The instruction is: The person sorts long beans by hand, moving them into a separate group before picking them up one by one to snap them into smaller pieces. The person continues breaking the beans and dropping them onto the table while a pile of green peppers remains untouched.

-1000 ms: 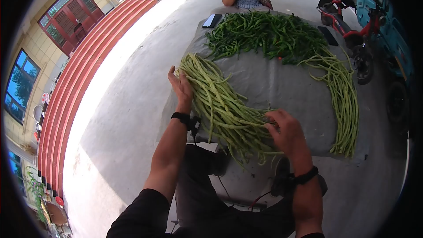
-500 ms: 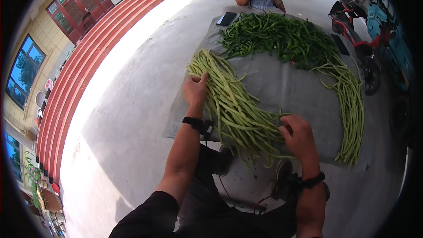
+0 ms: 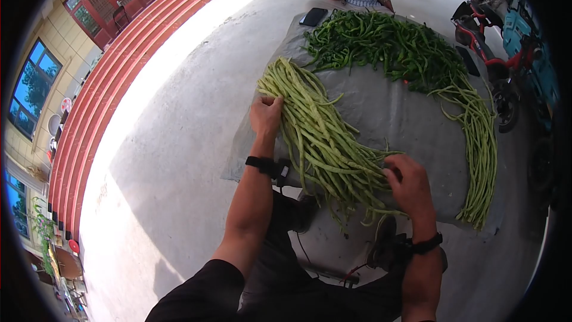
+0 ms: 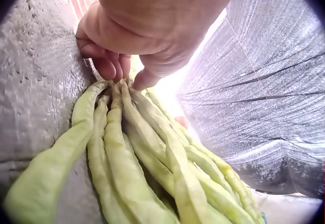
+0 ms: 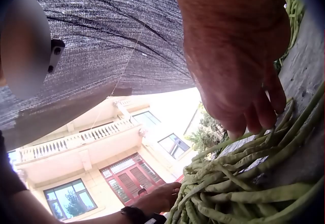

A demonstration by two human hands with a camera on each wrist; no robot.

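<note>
On the far left I see wide red stairs [image 3: 143,80] of a building. Next comes the left hand [image 3: 266,117], with a black band on its wrist; it pinches the upper ends of several beans narrowly between thumb and fingers. These belong to the large, loose bundle of long, pale-green beans [image 3: 325,134], which lies slantwise on a grey sheet [image 3: 381,107], its lower ends reaching past the near edge. Behind it rests a dark, flat phone [image 3: 313,16], and beside this a broad heap of thin, dark-green peppers [image 3: 381,39]. The right hand [image 3: 412,188], its fingers bent, is at the bundle's lower right end; I cannot tell if it holds any bean. Further right lies a second, narrower bundle of pale-green beans [image 3: 481,161], and behind it stands a red scooter [image 3: 476,33].
</note>
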